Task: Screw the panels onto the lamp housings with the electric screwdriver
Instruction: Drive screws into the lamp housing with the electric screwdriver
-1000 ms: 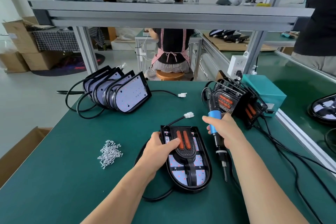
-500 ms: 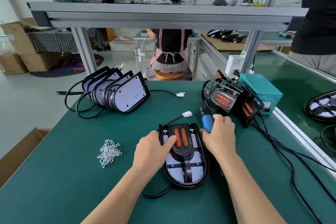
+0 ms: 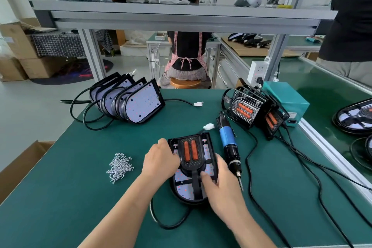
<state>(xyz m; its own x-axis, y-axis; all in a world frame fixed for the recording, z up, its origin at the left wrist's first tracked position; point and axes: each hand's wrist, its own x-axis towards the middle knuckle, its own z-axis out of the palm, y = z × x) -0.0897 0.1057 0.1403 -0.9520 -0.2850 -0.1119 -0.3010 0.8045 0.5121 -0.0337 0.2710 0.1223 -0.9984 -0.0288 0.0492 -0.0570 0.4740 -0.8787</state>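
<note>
Screwdriver (image 3: pixel 229 148) lies free on the surface (image 3: pixel 70 197) just right of my right hand (image 3: pixel 219 181), its long axis running away from me, bit toward me; I judge that hand nearer for the pickup. Both hands clasp the one lamp housing (image 3: pixel 183 198) between them: left hand (image 3: pixel 161 160) curled over its left edge, right thumb on the panel (image 3: pixel 191 153). One screw pile (image 3: pixel 119 167) sits left of the left hand. Beyond-left lean four or five bare housings (image 3: pixel 141 104); beyond-right, two panelled housings (image 3: pixel 255 110) show.

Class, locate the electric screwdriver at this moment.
Head view: the electric screwdriver lies flat on the green table, right of the lamp housing, beside the right hand.
</note>
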